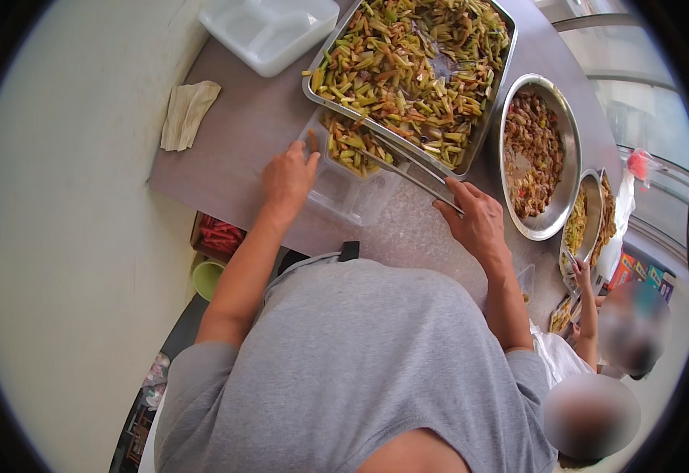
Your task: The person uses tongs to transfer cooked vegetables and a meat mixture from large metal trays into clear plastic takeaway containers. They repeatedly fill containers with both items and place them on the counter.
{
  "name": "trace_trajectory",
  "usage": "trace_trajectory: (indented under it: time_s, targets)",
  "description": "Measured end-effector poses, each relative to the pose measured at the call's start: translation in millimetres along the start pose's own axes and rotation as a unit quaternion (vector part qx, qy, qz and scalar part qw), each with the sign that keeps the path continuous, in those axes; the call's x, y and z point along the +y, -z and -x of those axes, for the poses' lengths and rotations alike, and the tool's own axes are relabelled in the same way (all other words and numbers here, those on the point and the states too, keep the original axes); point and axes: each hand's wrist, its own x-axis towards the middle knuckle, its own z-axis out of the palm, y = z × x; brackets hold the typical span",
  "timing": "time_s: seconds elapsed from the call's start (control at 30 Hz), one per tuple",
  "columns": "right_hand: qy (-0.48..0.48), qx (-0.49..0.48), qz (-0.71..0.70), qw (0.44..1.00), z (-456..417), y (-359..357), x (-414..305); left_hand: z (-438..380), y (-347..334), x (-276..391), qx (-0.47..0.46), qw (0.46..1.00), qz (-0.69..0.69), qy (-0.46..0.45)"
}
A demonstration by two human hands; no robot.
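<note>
My right hand (479, 216) grips long metal tongs (418, 177), whose tips reach into chopped celery and carrot strips (353, 145). This food fills one far compartment of a clear plastic meal container (359, 201); the near compartments hold no food. At the container's left rim, my left hand (288, 177) holds on with thumb and fingers. Just beyond, overlapping the container's far end in view, stands a large rectangular steel tray (344, 110) heaped with the same cooked celery mix (415, 77). A patch of the tray's bottom shows through.
An oval-looking steel basin (542, 230) of a meat dish stands right of the tray. Farther right are more food pans (583, 227) and a co-worker's arm (586, 313). White compartment trays (273, 41) and folded paper (189, 115) lie left. Below the table are a red-filled box (220, 236) and green bin (207, 281).
</note>
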Motion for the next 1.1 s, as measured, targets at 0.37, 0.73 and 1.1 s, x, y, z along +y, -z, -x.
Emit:
trace_trajectory:
  time_s: [0.37, 0.73, 1.1]
  targets:
    - [-0.083, 0.115, -0.125, 0.982, -12.8, -13.7, 19.3, -17.3, -44.9, -0.5, -0.01, 0.998, 0.01, 0.054]
    - [-0.091, 0.07, -0.154, 0.981, -42.1, 10.7, 49.0, -23.3, -23.8, 24.0, -0.023, 0.966, 0.256, -0.043]
    - [-0.135, 0.003, -0.312, 0.941, -21.0, -32.8, 15.7, -23.4, -26.2, -31.7, 0.041, 0.983, 0.179, -0.03]
